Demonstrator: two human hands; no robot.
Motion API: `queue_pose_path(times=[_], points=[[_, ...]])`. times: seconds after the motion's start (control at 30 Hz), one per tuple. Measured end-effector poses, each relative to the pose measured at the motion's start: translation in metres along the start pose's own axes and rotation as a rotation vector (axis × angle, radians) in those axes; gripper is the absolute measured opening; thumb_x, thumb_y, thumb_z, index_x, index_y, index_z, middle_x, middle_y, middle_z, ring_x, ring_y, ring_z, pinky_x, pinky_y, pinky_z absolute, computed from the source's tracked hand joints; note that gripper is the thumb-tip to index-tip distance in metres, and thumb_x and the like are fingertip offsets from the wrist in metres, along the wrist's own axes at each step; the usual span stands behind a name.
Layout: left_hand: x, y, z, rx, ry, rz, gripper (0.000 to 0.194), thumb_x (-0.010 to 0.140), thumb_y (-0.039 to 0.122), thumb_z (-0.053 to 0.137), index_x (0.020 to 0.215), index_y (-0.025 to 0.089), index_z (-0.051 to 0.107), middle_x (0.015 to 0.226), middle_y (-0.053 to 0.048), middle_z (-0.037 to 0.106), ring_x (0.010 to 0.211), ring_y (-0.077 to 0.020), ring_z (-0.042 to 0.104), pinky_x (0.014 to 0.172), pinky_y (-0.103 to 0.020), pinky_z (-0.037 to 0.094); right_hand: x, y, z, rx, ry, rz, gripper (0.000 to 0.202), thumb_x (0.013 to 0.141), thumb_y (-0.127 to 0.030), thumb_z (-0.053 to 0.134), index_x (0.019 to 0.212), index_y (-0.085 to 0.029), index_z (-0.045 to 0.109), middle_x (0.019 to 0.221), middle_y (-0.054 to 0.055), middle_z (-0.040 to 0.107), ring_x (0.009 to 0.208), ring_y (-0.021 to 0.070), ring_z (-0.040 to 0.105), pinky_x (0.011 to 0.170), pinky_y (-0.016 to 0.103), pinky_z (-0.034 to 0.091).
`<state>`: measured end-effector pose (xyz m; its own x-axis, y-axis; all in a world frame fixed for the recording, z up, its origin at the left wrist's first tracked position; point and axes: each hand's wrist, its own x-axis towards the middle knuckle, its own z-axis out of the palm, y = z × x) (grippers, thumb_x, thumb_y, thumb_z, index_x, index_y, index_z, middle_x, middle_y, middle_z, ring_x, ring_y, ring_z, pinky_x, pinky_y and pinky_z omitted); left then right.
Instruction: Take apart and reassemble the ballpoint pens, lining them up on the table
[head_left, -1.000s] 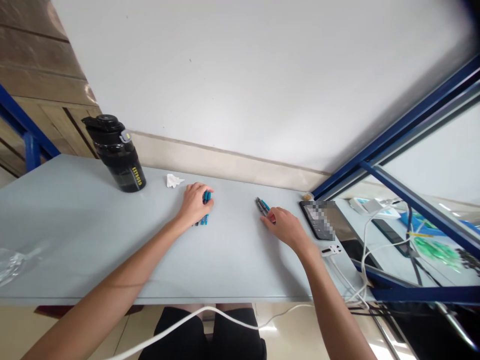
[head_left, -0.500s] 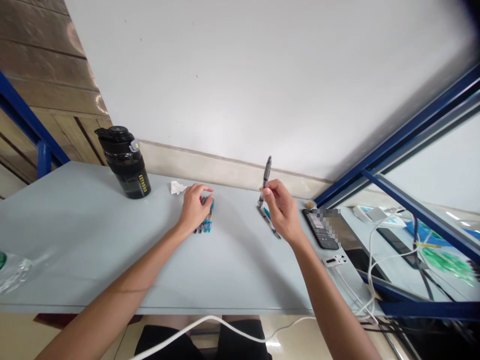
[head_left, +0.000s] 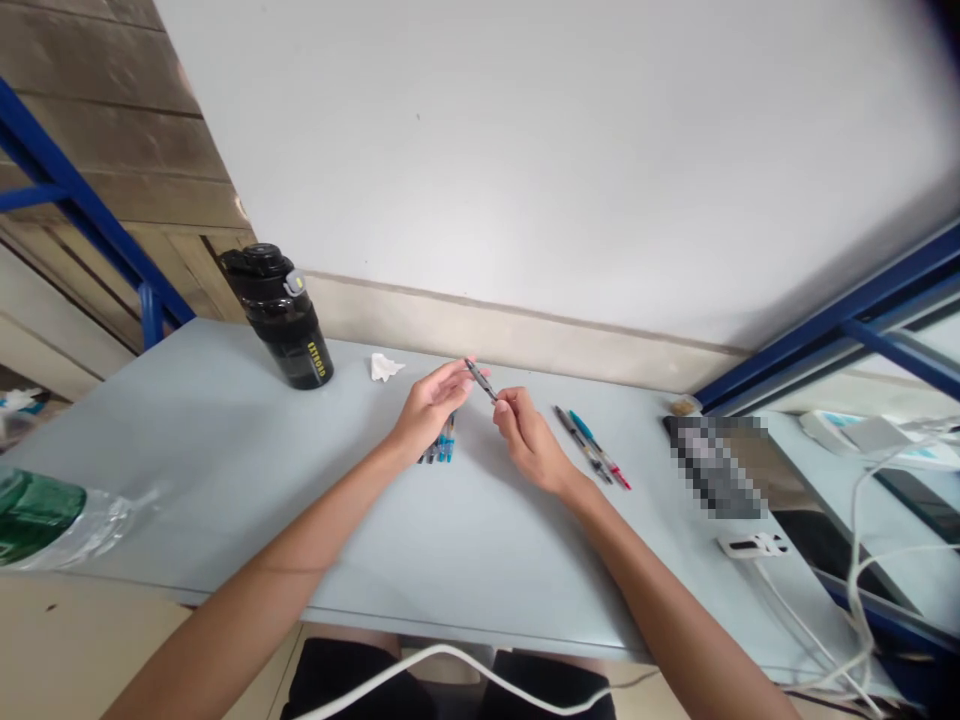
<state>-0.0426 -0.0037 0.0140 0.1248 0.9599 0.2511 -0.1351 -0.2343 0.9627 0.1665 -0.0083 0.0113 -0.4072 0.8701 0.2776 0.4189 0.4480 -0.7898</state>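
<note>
A grey and black pen slants up and to the left from my right hand, pinched near its lower end between thumb and fingers. My left hand is beside the pen's upper end, its thumb and fingers apart around it; I cannot tell whether they touch it. Beneath the left hand lies a row of several pens, partly hidden, some with light blue ends. Right of my right hand, a black-and-clear pen and a teal pen with a red end lie side by side on the table.
A black bottle and a crumpled white tissue stand along the back of the grey table. A clear green-labelled bottle lies at left. At right are a blurred-out phone, a white plug-like device and white cables.
My right hand has brought the pen left and tilted it, next to my left hand. The two pens at right now show fully. The view has shifted.
</note>
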Motion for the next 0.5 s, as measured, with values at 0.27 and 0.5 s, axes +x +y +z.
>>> queue_pose_path(times=[0.27, 0.5], points=[[-0.005, 0.003, 0.013, -0.067, 0.001, -0.083, 0.035, 0.093, 0.061, 0.076, 0.111, 0.031, 0.081, 0.117, -0.007, 0.082, 0.121, -0.0306, 0.075, 0.112, -0.052, 0.058, -0.01, -0.008, -0.003, 0.088, -0.055, 0.023, 0.045, 0.115, -0.057, 0.041, 0.096, -0.022, 0.06, 0.072, -0.004, 0.045, 0.064, 0.0151, 0.041, 0.062, 0.029, 0.035], [-0.003, 0.002, 0.01, 0.028, 0.167, -0.07, 0.042, 0.079, 0.054, 0.092, 0.102, 0.025, 0.073, 0.098, -0.006, 0.081, 0.093, -0.0249, 0.078, 0.086, -0.04, 0.066, -0.01, -0.002, 0.003, 0.066, 0.018, 0.006, 0.043, 0.113, -0.057, 0.048, 0.092, -0.021, 0.059, 0.074, -0.003, 0.049, 0.065, 0.0142, 0.041, 0.063, 0.029, 0.035]])
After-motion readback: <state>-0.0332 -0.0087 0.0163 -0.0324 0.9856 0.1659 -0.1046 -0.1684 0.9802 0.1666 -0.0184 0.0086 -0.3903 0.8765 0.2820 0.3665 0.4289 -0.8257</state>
